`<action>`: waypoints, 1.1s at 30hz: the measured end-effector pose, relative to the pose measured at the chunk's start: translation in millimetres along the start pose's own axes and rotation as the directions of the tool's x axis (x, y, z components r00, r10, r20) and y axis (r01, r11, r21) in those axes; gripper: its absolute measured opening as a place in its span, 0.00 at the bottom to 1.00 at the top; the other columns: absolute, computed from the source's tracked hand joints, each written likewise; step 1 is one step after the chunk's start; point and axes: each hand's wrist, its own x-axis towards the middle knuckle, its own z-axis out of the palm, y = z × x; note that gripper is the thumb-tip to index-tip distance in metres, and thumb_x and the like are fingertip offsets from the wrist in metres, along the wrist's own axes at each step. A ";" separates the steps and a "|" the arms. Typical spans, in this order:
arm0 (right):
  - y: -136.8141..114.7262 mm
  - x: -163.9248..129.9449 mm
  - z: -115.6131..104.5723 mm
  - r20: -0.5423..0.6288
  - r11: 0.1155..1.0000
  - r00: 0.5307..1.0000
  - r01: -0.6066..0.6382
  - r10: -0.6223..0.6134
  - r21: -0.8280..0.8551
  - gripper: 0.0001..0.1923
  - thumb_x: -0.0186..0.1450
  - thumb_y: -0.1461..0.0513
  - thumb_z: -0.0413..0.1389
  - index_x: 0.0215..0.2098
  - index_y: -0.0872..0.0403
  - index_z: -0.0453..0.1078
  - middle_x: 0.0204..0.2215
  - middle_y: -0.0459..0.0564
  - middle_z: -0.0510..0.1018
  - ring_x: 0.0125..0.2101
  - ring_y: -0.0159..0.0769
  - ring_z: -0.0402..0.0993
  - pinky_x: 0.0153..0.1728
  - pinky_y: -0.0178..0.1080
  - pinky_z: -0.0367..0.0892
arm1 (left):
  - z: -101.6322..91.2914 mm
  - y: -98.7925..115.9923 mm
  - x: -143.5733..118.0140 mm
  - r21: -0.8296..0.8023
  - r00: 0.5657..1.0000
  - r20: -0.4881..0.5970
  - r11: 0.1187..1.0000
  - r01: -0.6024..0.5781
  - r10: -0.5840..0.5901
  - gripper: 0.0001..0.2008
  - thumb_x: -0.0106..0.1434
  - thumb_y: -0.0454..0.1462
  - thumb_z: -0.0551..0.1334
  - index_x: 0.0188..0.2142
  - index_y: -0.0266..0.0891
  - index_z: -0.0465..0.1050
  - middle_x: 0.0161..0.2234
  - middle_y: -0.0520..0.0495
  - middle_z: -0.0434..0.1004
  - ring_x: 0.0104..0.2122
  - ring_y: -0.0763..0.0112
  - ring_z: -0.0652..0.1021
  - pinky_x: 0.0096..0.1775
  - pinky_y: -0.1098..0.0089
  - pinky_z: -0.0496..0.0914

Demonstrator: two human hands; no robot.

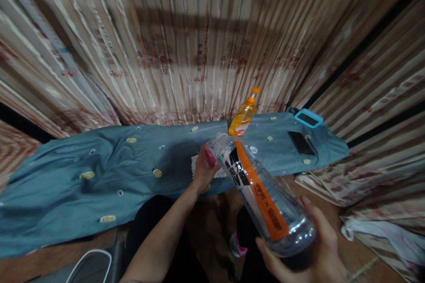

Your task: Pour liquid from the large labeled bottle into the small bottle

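Note:
A large clear plastic bottle (262,194) with an orange, white and black label is tilted, its neck end pointing up and left. My right hand (308,247) is wrapped round its base, thumb on the near side. Near the neck, my left hand (202,170) is closed on a small pink object (210,158), whose kind I cannot make out. Whether these fingers also touch the bottle is unclear. Under the left hand lies a white cloth or paper (221,172). A round white piece (253,149), like a cap, lies beside the bottle.
An orange pump bottle (242,119) stands behind on the blue-green cloth-covered table (179,141). To the right are a black phone (301,143) and a blue-framed digital clock (308,118). A striped curtain (199,44) closes off the back. A white cloth (381,234) hangs low at right.

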 end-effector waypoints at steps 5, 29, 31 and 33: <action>-1.9 0.7 0.2 -0.026 1.000 1.000 0.006 -0.006 0.011 0.50 0.61 0.42 0.65 0.74 0.52 0.55 0.57 0.59 0.76 0.46 0.48 0.80 0.41 0.46 0.76 | -0.7 3.7 0.0 -0.009 1.000 0.009 1.000 0.002 -0.002 0.33 0.53 0.34 0.71 0.59 0.44 0.67 0.57 0.42 0.79 0.56 0.54 0.80 0.61 0.52 0.72; -1.8 0.9 -1.3 -0.003 1.000 1.000 0.018 -0.018 0.017 0.49 0.63 0.43 0.64 0.74 0.53 0.54 0.59 0.59 0.75 0.48 0.47 0.80 0.42 0.45 0.76 | 2.0 -4.4 0.5 -0.051 1.000 0.001 0.999 -0.017 0.017 0.32 0.52 0.33 0.70 0.57 0.43 0.67 0.58 0.42 0.78 0.58 0.54 0.79 0.62 0.53 0.70; -1.9 0.3 -1.1 -0.002 1.000 1.000 0.013 -0.013 0.016 0.50 0.63 0.43 0.64 0.74 0.53 0.54 0.58 0.59 0.75 0.48 0.49 0.80 0.43 0.47 0.76 | 1.9 -4.2 0.3 -0.049 1.000 -0.004 0.999 -0.021 0.021 0.32 0.53 0.34 0.70 0.58 0.43 0.67 0.57 0.42 0.78 0.57 0.55 0.79 0.62 0.53 0.71; -2.1 0.3 -1.3 0.002 1.000 1.000 0.011 -0.011 0.010 0.50 0.63 0.43 0.65 0.75 0.52 0.53 0.58 0.59 0.75 0.48 0.49 0.80 0.43 0.47 0.76 | 1.8 -3.2 0.1 -0.044 1.000 -0.010 0.999 -0.017 0.017 0.32 0.54 0.34 0.70 0.58 0.43 0.67 0.56 0.43 0.79 0.55 0.56 0.80 0.60 0.54 0.72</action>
